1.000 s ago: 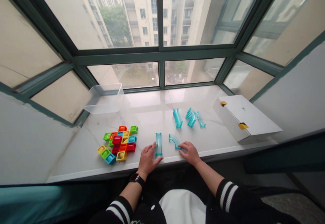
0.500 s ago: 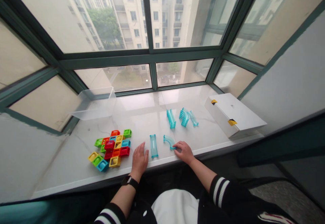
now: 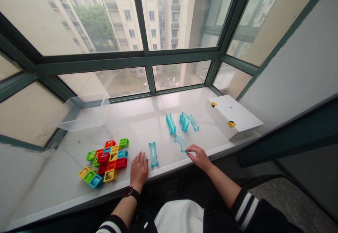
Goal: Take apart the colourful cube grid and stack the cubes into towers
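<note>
- Right hand (image 3: 200, 157): fingers extended, tips touching the lower end of the curved track (image 3: 181, 144); whether it grips cannot be told.
- Left hand (image 3: 139, 171): open, released, flat near the sill's (image 3: 137, 120) front edge, just beside the straight track (image 3: 153, 154).
- Blocks (image 3: 103, 162): left of the left hand.
- Open room: mid-sill, behind both hands, short of the spare tracks (image 3: 182, 122).
- White box (image 3: 232, 116): right end.

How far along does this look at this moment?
Done: a straight clear-blue track piece and a curved one lie apart near the front of the window sill. In hand: the right hand touches the curved piece; the left hand rests beside the straight one. Left: more blue track pieces stand grouped further back, and the coloured blocks sit clustered.
</note>
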### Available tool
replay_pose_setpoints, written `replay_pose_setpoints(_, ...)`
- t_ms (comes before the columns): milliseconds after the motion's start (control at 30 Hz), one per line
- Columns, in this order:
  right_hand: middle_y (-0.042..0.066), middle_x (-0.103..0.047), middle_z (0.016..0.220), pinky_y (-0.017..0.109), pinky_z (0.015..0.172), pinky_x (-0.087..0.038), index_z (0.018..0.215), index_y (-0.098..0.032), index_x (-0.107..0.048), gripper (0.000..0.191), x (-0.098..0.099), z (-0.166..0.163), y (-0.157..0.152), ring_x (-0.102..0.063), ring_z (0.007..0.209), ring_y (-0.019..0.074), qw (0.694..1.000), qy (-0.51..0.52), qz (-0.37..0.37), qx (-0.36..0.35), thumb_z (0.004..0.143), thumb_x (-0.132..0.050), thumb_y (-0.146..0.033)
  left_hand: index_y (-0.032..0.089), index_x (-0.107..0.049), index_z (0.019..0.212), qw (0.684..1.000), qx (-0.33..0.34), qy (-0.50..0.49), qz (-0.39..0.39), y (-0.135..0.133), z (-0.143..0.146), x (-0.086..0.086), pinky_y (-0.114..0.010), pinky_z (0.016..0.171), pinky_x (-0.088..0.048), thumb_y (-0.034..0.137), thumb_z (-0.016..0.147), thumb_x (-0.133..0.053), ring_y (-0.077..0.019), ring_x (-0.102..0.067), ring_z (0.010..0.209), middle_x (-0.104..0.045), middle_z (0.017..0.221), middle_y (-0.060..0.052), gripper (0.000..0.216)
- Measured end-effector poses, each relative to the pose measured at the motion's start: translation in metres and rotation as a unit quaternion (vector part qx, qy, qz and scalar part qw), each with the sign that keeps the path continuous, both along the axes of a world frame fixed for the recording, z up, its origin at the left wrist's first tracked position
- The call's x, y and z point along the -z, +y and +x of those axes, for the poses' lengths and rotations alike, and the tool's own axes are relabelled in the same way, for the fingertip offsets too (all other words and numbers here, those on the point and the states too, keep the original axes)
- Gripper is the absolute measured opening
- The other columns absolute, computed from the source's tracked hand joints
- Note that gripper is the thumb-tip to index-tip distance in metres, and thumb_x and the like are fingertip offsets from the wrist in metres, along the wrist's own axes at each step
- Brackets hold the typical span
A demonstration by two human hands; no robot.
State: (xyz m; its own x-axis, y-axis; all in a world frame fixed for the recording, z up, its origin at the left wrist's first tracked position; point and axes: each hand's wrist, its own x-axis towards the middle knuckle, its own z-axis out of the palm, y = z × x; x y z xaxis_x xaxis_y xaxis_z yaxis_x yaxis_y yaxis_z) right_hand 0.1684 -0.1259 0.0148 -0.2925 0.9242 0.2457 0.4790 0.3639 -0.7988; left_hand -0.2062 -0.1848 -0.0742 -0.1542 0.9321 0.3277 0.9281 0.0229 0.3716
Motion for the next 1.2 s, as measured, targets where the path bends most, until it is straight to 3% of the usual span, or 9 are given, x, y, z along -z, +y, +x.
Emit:
replay_pose_setpoints(167,0.007,-0.075,0.099,0.040,0.090,-0.058,0.100,-0.026,-0.077,0.017,-0.032,0.026,0.023,-0.070,0.093,0.0249,0.996,0.001,0.051,0.077,0.096,-0.063,-0.033,0.017,-0.065,0.138,1.000,0.011,0.016,-0.007,0.000,0.000,0.000,-0.055,0.114,-0.045,0.039,0.108,-0.035,-0.0337,-0.055,0.134,-0.063,0.145,-0.017,0.048)
replay_pose_setpoints(333,0.007,-0.074,0.095,0.038,0.086,-0.057,0.097,-0.024,-0.075,0.016,-0.045,0.036,0.066,-0.067,0.085,0.0229,0.986,-0.021,0.094,0.136,0.095,-0.061,-0.031,0.019,-0.070,0.130,1.000,0.005,0.028,0.002,0.002,-0.001,0.001,-0.054,0.114,-0.045,0.038,0.107,-0.037,-0.0336,-0.055,0.133,-0.065,0.142,-0.016,0.045)
replay_pose_setpoints(667,0.005,-0.074,0.098,0.036,0.085,-0.055,0.093,-0.023,-0.074,0.015,-0.042,0.016,0.139,-0.066,0.079,0.0197,0.983,-0.076,0.068,0.152,0.090,-0.060,-0.026,0.020,-0.071,0.128,1.000,0.002,0.020,0.001,0.002,0.002,-0.002,-0.054,0.112,-0.046,0.037,0.106,-0.039,-0.0345,-0.056,0.132,-0.065,0.142,-0.016,0.043)
replay_pose_setpoints(1200,0.003,-0.073,0.097,0.031,0.084,-0.051,0.091,-0.023,-0.075,0.012,-0.030,0.007,0.160,-0.065,0.080,0.0174,0.975,-0.140,0.033,0.170,0.088,-0.064,-0.018,0.019,-0.071,0.130,0.998,-0.008,0.055,-0.023,0.000,0.007,-0.013,-0.047,0.116,-0.042,0.036,0.107,-0.041,-0.0315,-0.055,0.133,-0.065,0.143,-0.014,0.041)
